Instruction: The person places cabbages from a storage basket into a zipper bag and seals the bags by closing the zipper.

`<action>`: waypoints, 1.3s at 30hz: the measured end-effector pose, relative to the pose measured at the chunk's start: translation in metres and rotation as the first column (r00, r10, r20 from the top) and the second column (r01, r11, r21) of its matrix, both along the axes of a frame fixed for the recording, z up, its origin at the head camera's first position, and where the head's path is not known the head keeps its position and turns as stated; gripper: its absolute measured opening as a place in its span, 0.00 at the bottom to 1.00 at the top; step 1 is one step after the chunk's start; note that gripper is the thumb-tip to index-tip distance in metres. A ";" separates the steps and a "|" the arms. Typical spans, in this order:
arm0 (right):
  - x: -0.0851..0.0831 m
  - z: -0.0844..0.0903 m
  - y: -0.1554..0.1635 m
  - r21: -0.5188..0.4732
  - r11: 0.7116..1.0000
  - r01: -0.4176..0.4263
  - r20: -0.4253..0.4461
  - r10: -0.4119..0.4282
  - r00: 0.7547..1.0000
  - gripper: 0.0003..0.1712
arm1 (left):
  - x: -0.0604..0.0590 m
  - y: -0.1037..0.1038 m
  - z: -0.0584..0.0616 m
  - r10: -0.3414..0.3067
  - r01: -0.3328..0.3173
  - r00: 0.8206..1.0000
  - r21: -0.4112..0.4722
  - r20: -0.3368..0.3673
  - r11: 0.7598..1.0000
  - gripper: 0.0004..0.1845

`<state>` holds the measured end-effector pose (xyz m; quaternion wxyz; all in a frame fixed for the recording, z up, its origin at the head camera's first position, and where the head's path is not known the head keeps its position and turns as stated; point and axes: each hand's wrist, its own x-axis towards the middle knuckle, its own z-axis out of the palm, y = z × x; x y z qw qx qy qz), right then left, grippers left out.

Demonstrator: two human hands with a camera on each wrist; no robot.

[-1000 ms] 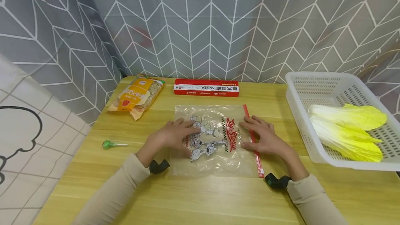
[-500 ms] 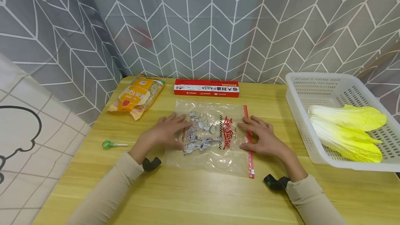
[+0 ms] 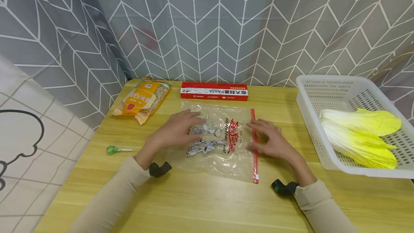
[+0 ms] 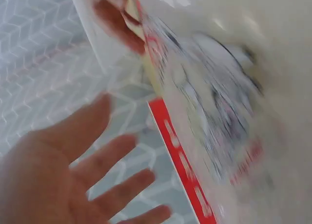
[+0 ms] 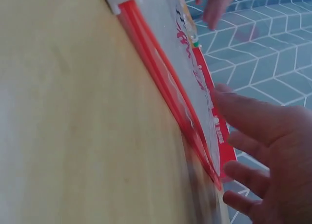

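Observation:
A clear zip bag (image 3: pixel 220 163) lies flat on the table, with black-and-white cartoon figures, red lettering and a red zip strip (image 3: pixel 254 168) along its right edge. Over its left part is my left hand (image 3: pixel 174 130), fingers spread and slightly blurred. My right hand (image 3: pixel 273 141) hovers at the zip strip, thumb and fingers apart. Both wrist views show spread fingers holding nothing: the left hand (image 4: pixel 53 170) beside the printed bag (image 4: pixel 219 102), the right hand (image 5: pixel 278 156) near the red strip (image 5: pixel 165 83). Whether any fingertip touches the plastic, I cannot tell.
Behind the bag stands a red pasta box (image 3: pixel 214 91). An orange food packet (image 3: pixel 142 100) lies back left, a green lollipop (image 3: pixel 111 149) in front of it. At right, a white plastic basket (image 3: pixel 310 128) holds yellow-green cabbage leaves (image 3: pixel 359 136). A patterned grey curtain (image 3: pixel 220 28) hangs behind.
The bag has slid left and slightly away from me, turning a little. My left hand first moved left, then back right over the bag's print. The right hand has barely shifted.

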<state>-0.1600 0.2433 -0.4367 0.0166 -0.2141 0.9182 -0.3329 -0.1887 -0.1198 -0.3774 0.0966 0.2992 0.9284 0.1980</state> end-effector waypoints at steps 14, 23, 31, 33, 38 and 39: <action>-0.005 -0.006 0.015 -0.040 0.983 0.179 -0.098 -0.183 0.978 0.25 | 0.000 0.103 -0.016 -0.032 0.032 0.999 0.012 0.008 0.999 0.24; -0.004 -0.008 0.015 -0.022 0.986 0.168 -0.081 -0.169 0.982 0.22 | 0.007 0.125 -0.031 0.007 -0.006 1.000 -0.097 0.011 0.995 0.29; -0.004 -0.009 0.016 -0.016 0.987 0.161 -0.090 -0.161 0.983 0.21 | 0.001 0.126 -0.037 0.031 -0.035 0.998 -0.077 -0.058 0.996 0.26; -0.002 -0.009 0.016 -0.018 0.988 0.154 -0.091 -0.156 0.984 0.21 | -0.002 0.125 -0.040 0.033 -0.037 0.997 -0.060 -0.067 0.998 0.24; -0.001 -0.009 0.016 -0.033 0.990 0.140 -0.094 -0.142 0.985 0.22 | -0.009 0.120 -0.047 0.074 -0.074 0.995 0.002 -0.066 0.997 0.23; -0.001 -0.010 0.016 -0.035 0.990 0.140 -0.095 -0.142 0.985 0.22 | -0.010 0.119 -0.048 0.086 -0.085 0.994 0.014 -0.066 0.996 0.22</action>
